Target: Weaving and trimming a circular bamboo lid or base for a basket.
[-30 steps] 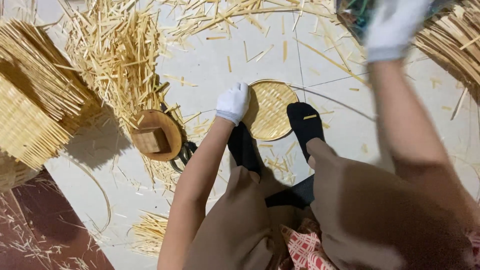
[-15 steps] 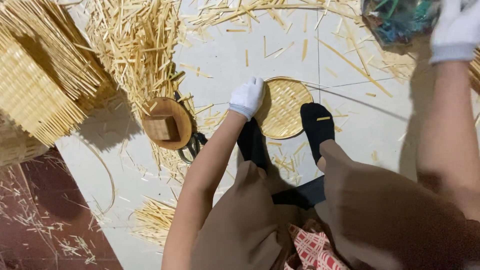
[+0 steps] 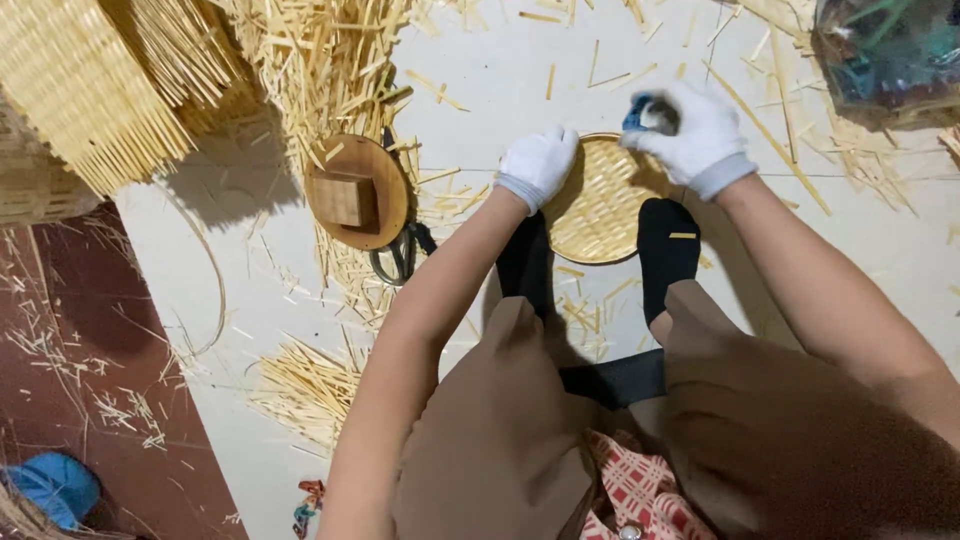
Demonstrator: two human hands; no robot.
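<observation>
A round woven bamboo disc lies flat on the pale floor, pinned at its near edge by my two feet in black socks. My left hand, in a white glove, rests on the disc's left rim. My right hand, also gloved, is over the disc's far right rim and is closed around a small blue and white object; what it is cannot be made out.
A round wooden disc with a block on it lies to the left, with scissors beside it. Bamboo splints litter the floor. Woven baskets stand at far left; a plastic bag at top right.
My right hand came down from the upper right to the disc's far rim, now holding the small blue object. My left hand stayed on the disc's left rim.
</observation>
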